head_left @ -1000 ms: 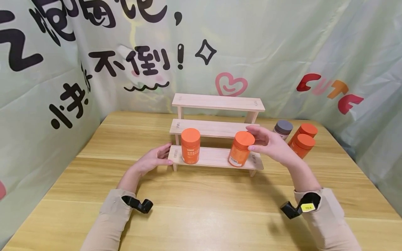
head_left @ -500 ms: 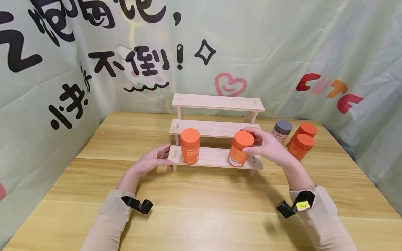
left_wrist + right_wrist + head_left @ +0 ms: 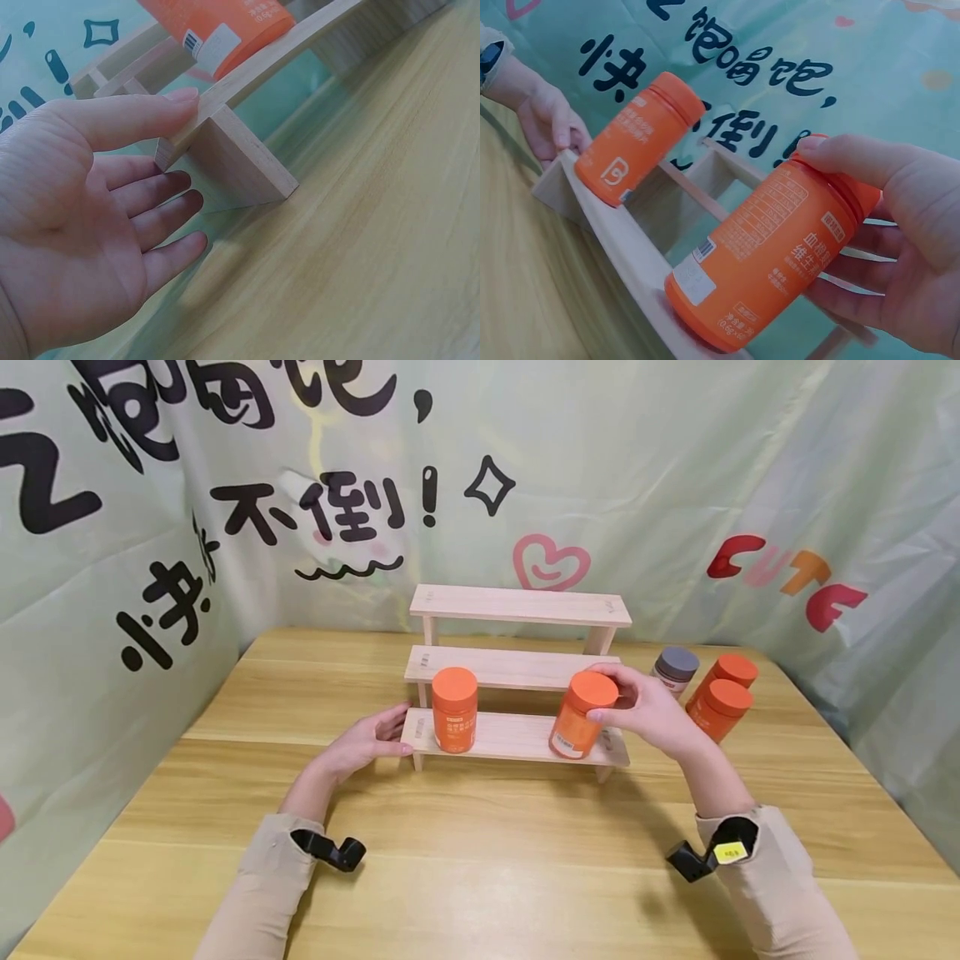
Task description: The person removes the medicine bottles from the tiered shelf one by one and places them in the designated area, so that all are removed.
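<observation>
A three-tier wooden display stand [image 3: 517, 667] stands on the table. My left hand [image 3: 363, 745] holds the left end of its lowest tier, the thumb [image 3: 176, 112] on the board's edge and the other fingers loosely bent beside it. An orange supplement bottle [image 3: 454, 710] is upright on that tier, toward the left. Toward the right end, my right hand [image 3: 647, 706] grips a second orange bottle [image 3: 577, 720] near its lid, thumb in front and fingers behind. This bottle leans slightly to the right, its base at the lowest tier. Whether the base fully touches the board cannot be told.
Right of the stand are a grey-lidded bottle [image 3: 674, 670] and two more orange bottles [image 3: 722, 708], close together on the wooden table [image 3: 480, 877]. A printed cloth [image 3: 645, 485] hangs behind and around the table.
My right hand first moved left, its thumb coming farther over the right bottle. Since then, hand and bottle have shifted slightly right, and the bottle's lid leans right. My left hand stays put.
</observation>
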Tool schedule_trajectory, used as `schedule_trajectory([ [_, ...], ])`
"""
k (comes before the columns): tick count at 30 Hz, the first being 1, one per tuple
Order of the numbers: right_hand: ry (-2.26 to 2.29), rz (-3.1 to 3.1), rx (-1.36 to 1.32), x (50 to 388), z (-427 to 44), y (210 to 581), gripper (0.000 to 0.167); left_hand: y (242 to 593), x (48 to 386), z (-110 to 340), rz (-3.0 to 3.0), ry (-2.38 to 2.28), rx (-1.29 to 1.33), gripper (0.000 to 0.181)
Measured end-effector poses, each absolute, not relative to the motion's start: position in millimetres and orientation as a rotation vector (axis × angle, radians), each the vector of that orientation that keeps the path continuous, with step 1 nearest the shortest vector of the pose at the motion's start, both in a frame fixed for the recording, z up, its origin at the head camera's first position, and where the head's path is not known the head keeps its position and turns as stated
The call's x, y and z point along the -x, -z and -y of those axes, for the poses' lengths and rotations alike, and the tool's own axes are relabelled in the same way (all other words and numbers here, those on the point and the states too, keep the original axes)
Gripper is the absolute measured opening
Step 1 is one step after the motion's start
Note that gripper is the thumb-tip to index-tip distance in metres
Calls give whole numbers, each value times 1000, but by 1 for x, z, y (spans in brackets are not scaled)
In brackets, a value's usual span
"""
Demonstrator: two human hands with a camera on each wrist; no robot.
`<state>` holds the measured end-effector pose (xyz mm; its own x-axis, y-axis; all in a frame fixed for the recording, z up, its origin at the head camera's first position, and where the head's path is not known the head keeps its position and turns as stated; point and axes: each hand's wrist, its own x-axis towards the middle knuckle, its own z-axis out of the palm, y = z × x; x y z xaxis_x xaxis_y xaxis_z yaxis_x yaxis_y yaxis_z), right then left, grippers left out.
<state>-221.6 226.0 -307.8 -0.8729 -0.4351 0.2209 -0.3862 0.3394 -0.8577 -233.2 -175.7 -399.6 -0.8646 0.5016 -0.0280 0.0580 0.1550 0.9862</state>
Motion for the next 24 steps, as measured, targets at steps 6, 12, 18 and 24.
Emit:
schedule_trajectory([
  [6, 1592, -2649, 727, 215, -243, 300, 50, 398, 233, 175, -2089, -1757, -538, 81],
  [12, 1509, -2792, 646, 210, -268, 298, 49, 396, 233, 175, -2088, -1755, -536, 82],
  [18, 1490, -2873, 521, 204, -292, 298, 49, 398, 233, 176, -2101, -1741, -540, 83],
  [24, 1430, -2955, 399, 198, -315, 299, 46, 398, 233, 176, -2106, -1741, -537, 82],
])
